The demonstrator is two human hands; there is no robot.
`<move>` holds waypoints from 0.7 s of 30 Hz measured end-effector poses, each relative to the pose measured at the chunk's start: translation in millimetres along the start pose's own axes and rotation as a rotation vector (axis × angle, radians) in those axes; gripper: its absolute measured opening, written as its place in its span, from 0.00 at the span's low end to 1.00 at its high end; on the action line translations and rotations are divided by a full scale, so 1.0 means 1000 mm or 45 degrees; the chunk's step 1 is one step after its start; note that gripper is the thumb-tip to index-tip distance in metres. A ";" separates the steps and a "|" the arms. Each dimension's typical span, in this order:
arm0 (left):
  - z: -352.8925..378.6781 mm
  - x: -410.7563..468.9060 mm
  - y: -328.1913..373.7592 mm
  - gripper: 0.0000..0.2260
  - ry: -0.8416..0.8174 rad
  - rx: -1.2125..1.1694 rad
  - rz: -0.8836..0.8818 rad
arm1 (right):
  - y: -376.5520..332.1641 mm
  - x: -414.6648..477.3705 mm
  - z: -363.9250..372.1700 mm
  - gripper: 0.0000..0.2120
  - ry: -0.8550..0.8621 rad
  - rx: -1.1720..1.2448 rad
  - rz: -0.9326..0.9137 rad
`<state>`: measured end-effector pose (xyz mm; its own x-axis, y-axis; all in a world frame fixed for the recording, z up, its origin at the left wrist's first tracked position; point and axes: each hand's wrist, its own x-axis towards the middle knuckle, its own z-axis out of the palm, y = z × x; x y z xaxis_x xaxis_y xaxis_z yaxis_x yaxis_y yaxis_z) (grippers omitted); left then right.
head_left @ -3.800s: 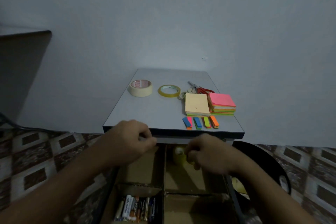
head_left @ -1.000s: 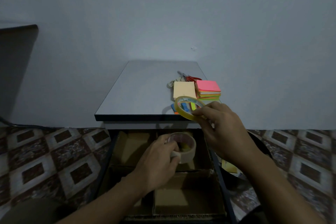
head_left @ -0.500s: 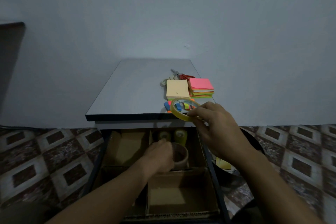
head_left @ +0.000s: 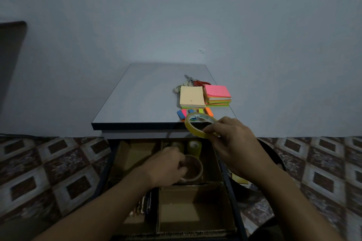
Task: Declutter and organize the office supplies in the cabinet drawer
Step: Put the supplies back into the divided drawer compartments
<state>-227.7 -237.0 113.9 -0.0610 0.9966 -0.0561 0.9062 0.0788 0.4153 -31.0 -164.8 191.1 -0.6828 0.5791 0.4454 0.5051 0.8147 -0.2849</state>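
Down at lower centre, the left hand [head_left: 168, 166] reaches into the open drawer [head_left: 225, 174] with its fingers curled round the left rim of a wide beige masking tape roll [head_left: 194, 169]. The roll sits in the back right cardboard compartment. It is a thick, pale ring with a dark brownish core, and its hole faces up toward the camera, so its axis runs roughly upright. I cannot tell whether it rests fully on the compartment floor.

Below the left wrist, a row of batteries [head_left: 143, 205] lies in the front left compartment. Just behind the masking tape, at the back of the same compartment, stand two small rolls, one dull [head_left: 177, 145] and one yellowish [head_left: 194, 146].

Up on the grey cabinet top [head_left: 147, 100], right of centre, are scissors [head_left: 197, 82], a beige note pad [head_left: 192, 97], a pink-topped stack of notes [head_left: 217, 94] and a row of coloured tabs [head_left: 182, 114] near the front edge.

Right of centre, the right hand [head_left: 233, 146] pinches the lower right rim of a thin yellow tape ring [head_left: 191, 126] between thumb and fingertips. The ring is narrow and translucent. It hangs tilted in the air in front of the cabinet's front edge, above the drawer, with its hole facing up and toward the camera.

At the right edge of the drawer a dark round object [head_left: 274, 154] sits on the patterned floor tiles [head_left: 49, 172].
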 end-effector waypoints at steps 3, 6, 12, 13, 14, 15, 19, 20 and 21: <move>-0.011 -0.015 -0.016 0.08 0.155 0.013 0.066 | -0.002 -0.002 0.003 0.11 -0.118 0.036 -0.034; -0.018 -0.028 -0.038 0.06 0.295 -0.018 0.066 | -0.004 -0.004 0.011 0.10 -0.250 0.062 -0.053; -0.017 -0.042 -0.075 0.06 0.405 -0.087 -0.047 | 0.003 -0.006 0.042 0.10 -0.443 0.000 -0.046; -0.016 -0.043 -0.079 0.06 0.406 -0.110 -0.057 | 0.004 -0.005 0.046 0.11 -0.475 -0.016 -0.042; -0.014 -0.044 -0.081 0.07 0.407 -0.132 -0.065 | 0.005 -0.005 0.051 0.11 -0.503 -0.030 -0.038; -0.012 -0.044 -0.083 0.07 0.409 -0.148 -0.066 | 0.006 -0.005 0.054 0.12 -0.528 -0.041 -0.032; -0.005 -0.043 -0.082 0.10 0.422 -0.173 -0.042 | 0.011 -0.004 0.068 0.14 -0.632 -0.078 0.003; -0.004 -0.043 -0.082 0.10 0.424 -0.174 -0.034 | 0.012 -0.004 0.071 0.14 -0.645 -0.088 0.005; -0.003 -0.042 -0.082 0.10 0.431 -0.177 -0.022 | 0.012 -0.004 0.073 0.14 -0.657 -0.093 0.009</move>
<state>-300.9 -285.3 84.5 -0.2317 0.9453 0.2297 0.8398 0.0752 0.5377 -60.8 -154.6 124.0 -0.8412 0.5394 -0.0376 0.5337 0.8170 -0.2182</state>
